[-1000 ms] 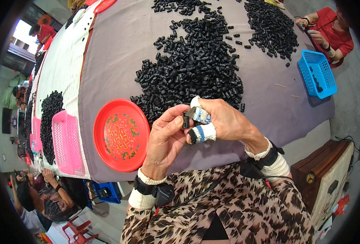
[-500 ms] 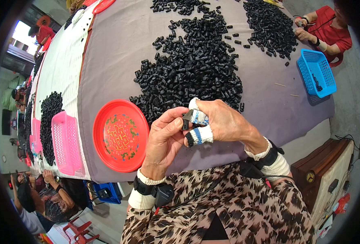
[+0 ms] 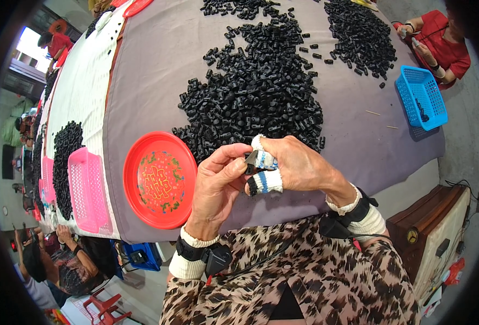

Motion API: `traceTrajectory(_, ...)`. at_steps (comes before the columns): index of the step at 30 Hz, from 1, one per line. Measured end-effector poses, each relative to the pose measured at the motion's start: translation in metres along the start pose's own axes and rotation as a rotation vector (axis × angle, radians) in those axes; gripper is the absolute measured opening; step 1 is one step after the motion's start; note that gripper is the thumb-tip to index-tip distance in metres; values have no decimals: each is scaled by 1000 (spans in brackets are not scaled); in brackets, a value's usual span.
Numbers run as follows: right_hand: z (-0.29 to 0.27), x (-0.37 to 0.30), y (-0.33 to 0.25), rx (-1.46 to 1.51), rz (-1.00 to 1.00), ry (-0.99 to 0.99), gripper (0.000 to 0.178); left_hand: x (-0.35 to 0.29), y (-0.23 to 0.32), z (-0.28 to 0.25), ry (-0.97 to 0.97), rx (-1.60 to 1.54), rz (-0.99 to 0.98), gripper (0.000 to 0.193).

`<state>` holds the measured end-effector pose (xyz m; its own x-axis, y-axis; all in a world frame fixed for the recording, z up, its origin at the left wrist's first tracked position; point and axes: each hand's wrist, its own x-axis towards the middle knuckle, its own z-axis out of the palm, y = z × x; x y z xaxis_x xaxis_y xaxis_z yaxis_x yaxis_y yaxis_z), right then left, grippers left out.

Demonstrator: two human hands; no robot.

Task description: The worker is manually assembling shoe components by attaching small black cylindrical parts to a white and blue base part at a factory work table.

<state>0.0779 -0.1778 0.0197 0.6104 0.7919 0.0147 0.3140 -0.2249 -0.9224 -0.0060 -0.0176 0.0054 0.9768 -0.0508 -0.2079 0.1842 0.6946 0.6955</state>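
Observation:
Close in front of my body, both hands meet around a small black plastic part (image 3: 251,163). My left hand (image 3: 217,187) pinches it between thumb and fingers. My right hand (image 3: 304,165) is closed against its other side, with white and blue knitted covers on the thumb and a finger; these partly hide the part. Just beyond my hands spreads a big heap of small black barrel-shaped plastic parts (image 3: 255,92) on the grey cloth. A round red plate (image 3: 132,197) with a printed pattern lies beside my left hand and holds no parts.
At right stands a blue basket (image 3: 405,92) with a few black pieces inside. Another black heap (image 3: 358,40) lies far right, near a person in red (image 3: 440,43). Two thin sticks lie on the cloth. Left are a pink basket (image 3: 79,162) and a wooden cabinet (image 3: 412,216) stands at right.
My hands stay together in nearly the same place, with the black part turned slightly between the fingers. The person in red at right has drawn their hands back from the heap.

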Motion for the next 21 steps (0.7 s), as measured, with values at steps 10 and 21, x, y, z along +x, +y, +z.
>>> traceTrajectory(10,-2,-1,-4,70,65,1,45,2,-2,0,-10,-41,-4,22)
traceTrajectory(21,-1,0,7,161,24,-48,39,2,-2,4,53,47,10,22)
